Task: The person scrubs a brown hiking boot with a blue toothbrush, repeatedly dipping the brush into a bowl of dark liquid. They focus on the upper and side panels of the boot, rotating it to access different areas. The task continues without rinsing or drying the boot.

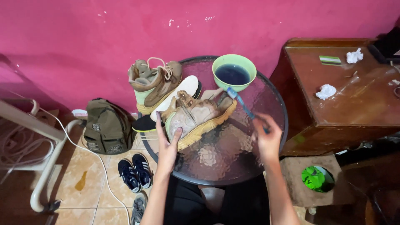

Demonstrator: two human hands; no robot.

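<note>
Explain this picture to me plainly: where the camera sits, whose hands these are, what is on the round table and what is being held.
There is one picture, taken by a camera worn on a person's head, looking down at their own two bare hands. The left hand rests against a worn tan boot lying on its side on a round glass table. The right hand holds a blue toothbrush, its head near a green bowl of dark liquid. A second boot stands upright behind, with a white insole leaning beside it. On the floor are a green backpack and dark sneakers. A wooden cabinet stands to the right.
</note>
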